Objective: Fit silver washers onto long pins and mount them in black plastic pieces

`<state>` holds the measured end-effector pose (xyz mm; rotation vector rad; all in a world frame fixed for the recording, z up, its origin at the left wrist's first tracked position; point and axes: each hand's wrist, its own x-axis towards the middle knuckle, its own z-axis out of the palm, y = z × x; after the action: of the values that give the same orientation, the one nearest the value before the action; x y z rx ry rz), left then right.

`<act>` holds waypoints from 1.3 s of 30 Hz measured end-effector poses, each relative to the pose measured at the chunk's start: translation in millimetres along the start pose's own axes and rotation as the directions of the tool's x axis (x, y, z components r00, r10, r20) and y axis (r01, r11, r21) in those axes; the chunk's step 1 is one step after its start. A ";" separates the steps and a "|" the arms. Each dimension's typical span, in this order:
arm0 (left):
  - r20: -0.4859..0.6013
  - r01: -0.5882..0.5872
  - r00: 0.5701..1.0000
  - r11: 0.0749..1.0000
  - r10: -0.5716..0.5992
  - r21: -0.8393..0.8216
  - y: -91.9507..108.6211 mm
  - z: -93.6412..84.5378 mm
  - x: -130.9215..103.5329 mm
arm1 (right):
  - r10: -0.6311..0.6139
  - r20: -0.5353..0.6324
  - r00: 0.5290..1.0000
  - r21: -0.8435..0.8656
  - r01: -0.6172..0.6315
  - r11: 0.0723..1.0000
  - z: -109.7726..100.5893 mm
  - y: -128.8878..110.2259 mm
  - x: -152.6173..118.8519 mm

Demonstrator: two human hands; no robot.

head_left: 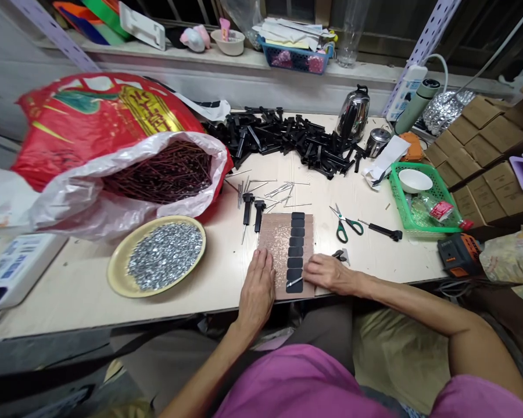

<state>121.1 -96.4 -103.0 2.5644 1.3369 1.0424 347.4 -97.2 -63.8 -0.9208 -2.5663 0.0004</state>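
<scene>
A brown board (307, 241) lies at the table's front edge, with a column of black rounded rectangular patches (295, 252) and a field of pale specks on it. My left hand (258, 284) rests flat on the board's left edge, fingers stretched out and together. At the right edge my right hand (331, 274) is closed around a thin silver-tipped tool (294, 283), whose tip lies over the lowest patches; its exact kind is unclear. Two black plastic pieces (247, 209) and loose metal pins (283, 188) lie just beyond the board. Green-handled scissors (344, 223) lie to the right.
Left stand a bowl of small metal pieces (113, 270) and a red bag (91, 110) full of thin dark rods. Black plastic parts (287, 136) are heaped at the back. A green basket (394, 186), a power-tool battery (459, 254) and stacked cardboard boxes (492, 186) are at right.
</scene>
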 end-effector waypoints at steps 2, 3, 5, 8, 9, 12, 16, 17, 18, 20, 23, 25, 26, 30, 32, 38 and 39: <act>-0.004 -0.008 1.000 1.000 0.008 0.003 -0.8 0.4 -0.2 | 0.066 -0.039 0.997 -0.015 -0.067 0.998 -8.7 -6.3 -2.7; 0.000 -0.015 1.000 1.000 0.015 0.000 -1.4 0.5 -0.3 | 0.119 -0.055 0.991 -0.019 -0.121 0.993 -13.9 -6.5 -2.1; 0.013 -0.020 1.000 1.000 0.020 -0.009 -2.7 0.7 -0.8 | 0.197 -0.068 0.978 -0.013 -0.198 0.980 -22.5 -4.9 1.1; 0.035 0.003 0.999 0.999 -0.001 -0.037 -4.1 1.4 -1.6 | 0.249 -0.057 0.967 -0.008 -0.250 0.968 -28.1 -5.1 6.5; 0.038 0.015 0.999 0.999 -0.013 -0.050 -4.2 1.7 -1.8 | 0.263 -0.060 0.963 -0.007 -0.264 0.965 -28.9 -6.7 7.9; 0.040 0.046 0.998 0.996 -0.043 -0.082 -4.0 2.1 -1.6 | 0.315 -0.088 0.945 0.052 -0.311 0.949 -34.0 -19.2 11.0; 0.076 0.074 0.995 0.990 -0.065 -0.123 -4.3 2.2 -0.1 | 0.493 0.002 0.870 0.391 -0.454 0.800 -44.7 -61.3 12.5; 0.087 0.078 0.994 0.988 -0.067 -0.132 -4.4 2.4 0.5 | 0.565 0.087 0.820 0.502 -0.526 0.686 -44.9 -75.2 11.7; 0.095 0.083 0.993 0.987 -0.071 -0.138 -4.2 2.5 1.3 | 0.631 0.211 0.747 0.597 -0.609 0.521 -43.0 -89.3 10.4; 0.090 0.099 0.992 0.986 -0.087 -0.137 -2.6 1.1 3.1 | 0.656 0.548 0.520 0.648 -0.759 0.061 -31.2 -113.9 6.5; 0.049 0.115 0.993 0.984 -0.109 -0.134 3.3 -9.4 3.4 | 0.379 0.912 0.156 0.365 -0.730 -0.578 5.0 -129.7 4.0; 0.019 0.099 0.995 0.984 -0.098 -0.146 8.6 -24.0 -3.4 | 0.224 0.971 0.080 0.226 -0.606 -0.763 33.5 -123.9 9.9; 0.007 0.071 0.997 0.985 -0.071 -0.160 11.0 -33.2 -10.4 | 0.197 0.977 0.081 0.208 -0.568 -0.796 46.0 -118.4 15.4; -0.045 -0.138 0.990 0.951 0.130 -0.276 12.9 -74.6 -65.9 | 0.217 0.965 0.149 0.264 -0.572 -0.777 62.2 -109.1 37.8; -0.038 -0.168 0.986 0.949 0.164 -0.267 4.8 -95.6 -101.0 | 0.169 0.969 0.181 0.245 -0.597 -0.764 45.4 -119.5 42.9; -0.031 -0.049 0.998 0.999 0.048 -0.011 -57.8 -157.5 -118.0 | 0.217 0.610 0.762 0.698 -0.646 0.307 -29.2 -109.1 78.8; -0.093 0.014 0.996 0.997 -0.008 0.072 -70.0 -165.1 -103.2 | 0.273 0.427 0.862 0.627 -0.500 0.598 -31.8 -91.2 92.5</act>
<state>-66.7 -169.6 -56.1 2.5859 1.4345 1.1451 239.5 -116.4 12.8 -1.1671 -2.1784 1.2833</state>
